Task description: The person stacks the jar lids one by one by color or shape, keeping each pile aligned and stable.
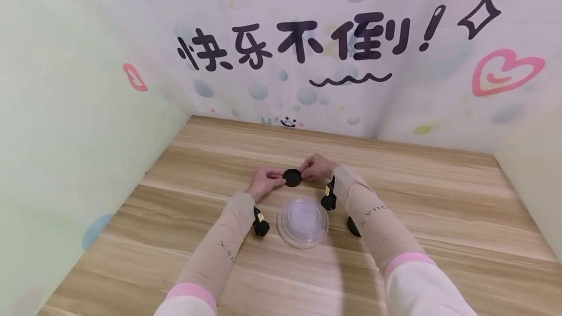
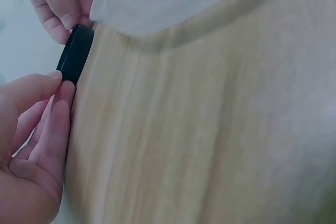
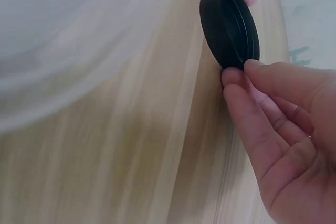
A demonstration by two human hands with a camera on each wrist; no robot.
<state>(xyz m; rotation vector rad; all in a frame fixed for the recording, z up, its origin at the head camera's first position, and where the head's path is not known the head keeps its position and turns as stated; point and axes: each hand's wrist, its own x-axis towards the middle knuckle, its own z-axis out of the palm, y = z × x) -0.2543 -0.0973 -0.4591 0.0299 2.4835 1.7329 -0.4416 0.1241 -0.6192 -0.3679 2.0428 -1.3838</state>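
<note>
Between the two hands is a round black lid (image 1: 292, 177) with a raised rim, its hollow side showing in the right wrist view. My left hand (image 1: 265, 182) pinches its left edge between thumb and fingers. On the opposite edge, my right hand (image 1: 319, 167) pinches it the same way. Nearer to me, a clear round plastic container (image 1: 303, 221) stands on the wooden table. A second black round piece (image 1: 353, 227) lies beside the right forearm, which partly covers it.
Black wrist cameras (image 1: 261, 223) hang under both forearms, close to the container's sides. The wooden table (image 1: 175, 238) meets a printed cloth wall (image 1: 281, 96) at the back, with more pale cloth on the left and right.
</note>
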